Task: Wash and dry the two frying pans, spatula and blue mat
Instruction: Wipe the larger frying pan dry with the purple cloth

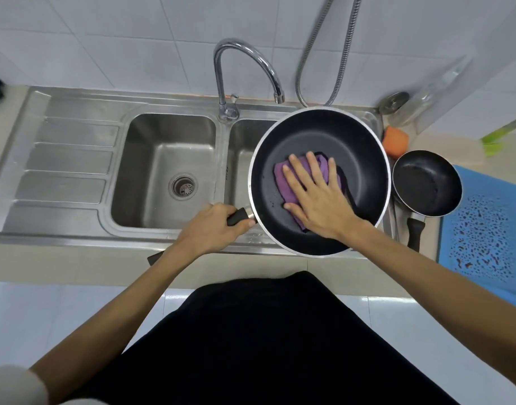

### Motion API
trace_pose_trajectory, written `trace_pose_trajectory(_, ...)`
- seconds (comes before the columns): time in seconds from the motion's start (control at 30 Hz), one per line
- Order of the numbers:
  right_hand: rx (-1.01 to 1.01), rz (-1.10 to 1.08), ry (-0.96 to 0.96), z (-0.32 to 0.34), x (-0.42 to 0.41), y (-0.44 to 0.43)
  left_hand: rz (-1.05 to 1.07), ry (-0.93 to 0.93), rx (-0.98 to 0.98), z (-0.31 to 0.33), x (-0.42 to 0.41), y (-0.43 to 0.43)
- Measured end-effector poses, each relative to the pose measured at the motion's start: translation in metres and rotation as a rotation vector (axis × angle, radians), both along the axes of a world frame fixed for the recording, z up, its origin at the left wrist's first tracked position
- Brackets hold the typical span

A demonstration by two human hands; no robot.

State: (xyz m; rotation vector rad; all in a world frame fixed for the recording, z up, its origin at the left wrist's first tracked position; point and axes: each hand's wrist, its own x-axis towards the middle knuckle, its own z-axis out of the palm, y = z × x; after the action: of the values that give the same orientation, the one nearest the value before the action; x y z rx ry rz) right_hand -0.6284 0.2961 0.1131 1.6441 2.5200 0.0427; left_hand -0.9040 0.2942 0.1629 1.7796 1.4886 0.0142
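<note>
A large black frying pan (353,141) with a silver rim is held over the right sink basin. My left hand (213,229) grips its black handle at the pan's lower left. My right hand (318,197) lies flat inside the pan, fingers spread, pressing a purple cloth (283,182) against the bottom. A small black frying pan (426,182) sits on the counter to the right, handle pointing toward me. Beside it lies the blue mat (484,226), wet with dark droplets. Thin metal rods between the two pans may be the spatula; I cannot tell.
The left sink basin (139,176) with its drain is bare, and a ribbed draining board (66,162) lies left of it. A curved tap (245,71) stands behind the basins. An orange sponge (395,141), a clear bottle (426,97) and a green item (502,135) sit at the back right.
</note>
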Motion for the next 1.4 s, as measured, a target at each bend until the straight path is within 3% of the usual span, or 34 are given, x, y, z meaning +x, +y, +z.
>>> trace_pose_trajectory(0.1, -0.007, -0.001, 0.032, -0.015, 0.010, 0.006, -0.001, 0.000, -0.017, -0.003, -0.001, -0.001)
trace_pose_trajectory(0.27, 0.009, -0.469, 0.254, -0.029, 0.001, 0.024, -0.009, -0.005, -0.037, -0.011, -0.005, -0.004)
trace_pose_trajectory(0.37, 0.016, -0.607, 0.339, -0.041, -0.030, 0.034, 0.014, -0.013, -0.068, -0.024, -0.011, -0.009)
trace_pose_trajectory(0.6, -0.205, -0.329, 0.295, -0.100, -0.062, 0.017, 0.137, 0.036, -0.159, -0.067, -0.060, -0.027)
trace_pose_trajectory(1.03, -0.375, -0.299, 0.195, -0.143, -0.080, 0.004, 0.165, -0.022, -0.342, -0.114, -0.076, -0.042)
trace_pose_trajectory(1.3, -0.503, -0.313, 0.143, -0.147, -0.079, -0.012, 0.043, 0.044, -0.318, -0.126, -0.070, -0.035)
trace_pose_trajectory(1.4, -0.582, -0.188, 0.154, -0.139, -0.078, -0.027, -0.043, 0.091, -0.245, -0.127, -0.072, -0.030)
